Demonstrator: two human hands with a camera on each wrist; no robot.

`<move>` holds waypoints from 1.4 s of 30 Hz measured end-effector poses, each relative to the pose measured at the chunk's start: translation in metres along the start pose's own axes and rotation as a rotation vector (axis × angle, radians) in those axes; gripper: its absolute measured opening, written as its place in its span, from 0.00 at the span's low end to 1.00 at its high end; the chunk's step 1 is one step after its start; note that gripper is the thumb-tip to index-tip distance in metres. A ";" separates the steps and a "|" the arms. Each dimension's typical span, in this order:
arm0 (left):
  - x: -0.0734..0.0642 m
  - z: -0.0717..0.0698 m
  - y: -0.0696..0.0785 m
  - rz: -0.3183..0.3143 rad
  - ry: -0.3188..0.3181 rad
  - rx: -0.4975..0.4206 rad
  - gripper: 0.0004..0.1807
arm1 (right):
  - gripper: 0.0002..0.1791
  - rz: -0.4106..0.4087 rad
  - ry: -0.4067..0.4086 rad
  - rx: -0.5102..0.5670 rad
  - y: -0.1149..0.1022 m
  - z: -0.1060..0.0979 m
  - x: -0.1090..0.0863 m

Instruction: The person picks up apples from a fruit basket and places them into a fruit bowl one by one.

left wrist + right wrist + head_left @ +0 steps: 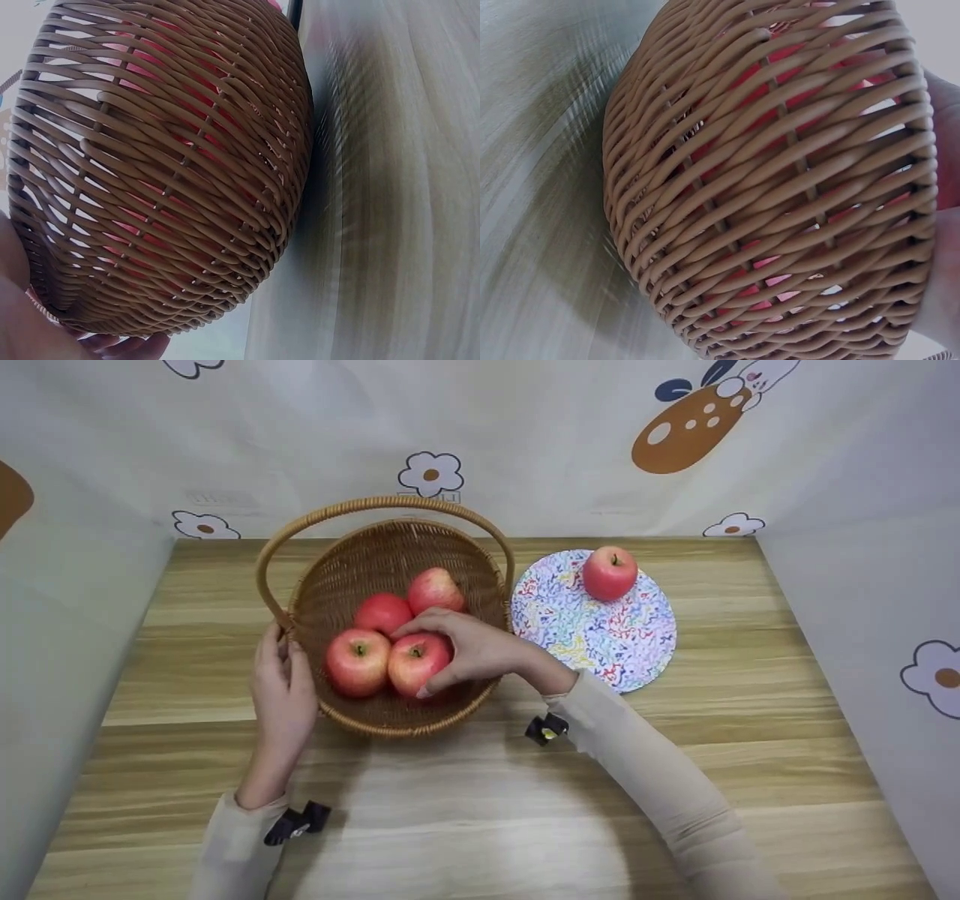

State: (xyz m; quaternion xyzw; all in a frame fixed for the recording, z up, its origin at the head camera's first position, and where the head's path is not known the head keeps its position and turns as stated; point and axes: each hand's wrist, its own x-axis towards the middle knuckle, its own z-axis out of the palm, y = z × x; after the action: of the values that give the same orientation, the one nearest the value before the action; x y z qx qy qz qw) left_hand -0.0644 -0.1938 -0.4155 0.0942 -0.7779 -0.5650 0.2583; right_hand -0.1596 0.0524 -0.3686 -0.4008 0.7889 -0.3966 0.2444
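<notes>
A brown wicker basket [409,730] with an arched handle holds several red apples. At the basket's left side, my left hand [285,690] grips the rim by the foot of the handle. My right hand [480,646] reaches over the right rim, thumb and fingers around the front right apple [415,666]. Against that one lies another apple [358,662], with a redder apple [382,612] and a paler apple [435,589] behind. Both wrist views are mostly filled by the woven wall of the basket [172,165], [780,180], with red showing through its gaps.
Right of the basket lies a round mat [574,622] with a multicoloured squiggle pattern, a single apple [610,574] standing on its far part. Everything rests on a wood-grain table [750,720]. Pale sheets [525,442] with flower prints close off the back and sides.
</notes>
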 end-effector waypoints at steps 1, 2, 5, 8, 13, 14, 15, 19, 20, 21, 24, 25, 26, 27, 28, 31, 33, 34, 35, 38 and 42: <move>0.000 0.000 0.000 0.005 0.002 0.004 0.24 | 0.41 -0.007 0.003 0.005 0.000 0.000 0.000; 0.000 0.000 -0.001 0.010 0.002 0.009 0.24 | 0.41 -0.013 0.007 0.006 0.000 0.000 0.000; -0.001 0.000 -0.001 0.012 0.004 0.024 0.24 | 0.41 -0.038 0.015 0.016 0.000 0.000 -0.002; 0.000 0.000 0.000 0.003 0.004 0.032 0.24 | 0.42 -0.058 0.025 0.026 -0.001 -0.001 -0.003; 0.000 -0.001 0.001 -0.014 0.009 0.020 0.24 | 0.42 -0.082 0.057 0.029 -0.003 -0.001 -0.005; 0.000 -0.001 0.002 -0.016 0.010 0.019 0.24 | 0.42 -0.083 0.065 0.028 -0.004 0.000 -0.005; -0.001 -0.001 0.002 -0.017 0.011 0.017 0.24 | 0.42 -0.084 0.073 0.026 -0.004 0.000 -0.005; 0.000 -0.001 0.002 -0.029 0.008 0.007 0.25 | 0.42 -0.073 0.098 0.013 -0.006 0.002 -0.006; 0.000 -0.001 0.002 -0.031 0.008 0.007 0.25 | 0.42 -0.070 0.104 0.010 -0.006 0.002 -0.006; 0.000 -0.001 0.002 -0.033 0.006 0.005 0.25 | 0.42 -0.068 0.108 0.009 -0.007 0.002 -0.006; 0.000 -0.001 0.002 -0.034 0.004 0.010 0.25 | 0.42 -0.065 0.119 0.000 -0.007 0.003 -0.007; 0.000 -0.001 0.002 -0.032 0.003 0.013 0.25 | 0.42 -0.064 0.122 -0.003 -0.008 0.003 -0.007; 0.000 -0.001 0.002 -0.031 0.002 0.015 0.24 | 0.42 -0.063 0.125 -0.006 -0.008 0.003 -0.007; 0.000 -0.001 0.002 -0.029 0.002 0.015 0.24 | 0.42 -0.061 0.129 -0.007 -0.009 0.003 -0.008; 0.000 -0.001 0.002 -0.027 0.002 0.017 0.24 | 0.42 -0.058 0.132 -0.009 -0.009 0.003 -0.008; 0.001 -0.001 0.002 -0.023 0.002 0.012 0.24 | 0.43 -0.049 0.140 -0.015 -0.011 0.003 -0.009; 0.001 -0.001 0.001 -0.019 0.002 0.009 0.24 | 0.43 -0.046 0.145 -0.019 -0.013 0.003 -0.009; 0.001 -0.001 0.001 -0.015 0.002 0.009 0.24 | 0.43 -0.046 0.148 -0.023 -0.013 0.003 -0.009; 0.001 -0.001 0.001 -0.012 0.001 0.009 0.24 | 0.43 -0.046 0.150 -0.025 -0.014 0.003 -0.010; 0.001 -0.001 0.001 -0.002 -0.003 0.013 0.24 | 0.43 -0.050 0.160 -0.025 -0.015 0.003 -0.010; 0.001 -0.002 0.001 -0.004 -0.007 0.019 0.25 | 0.42 -0.050 0.176 -0.020 -0.017 0.002 -0.012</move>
State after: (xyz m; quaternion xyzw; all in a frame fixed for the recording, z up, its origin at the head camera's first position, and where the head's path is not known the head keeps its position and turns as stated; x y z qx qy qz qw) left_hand -0.0644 -0.1956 -0.4134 0.0962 -0.7838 -0.5586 0.2536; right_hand -0.1436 0.0550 -0.3550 -0.3863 0.8010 -0.4284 0.1604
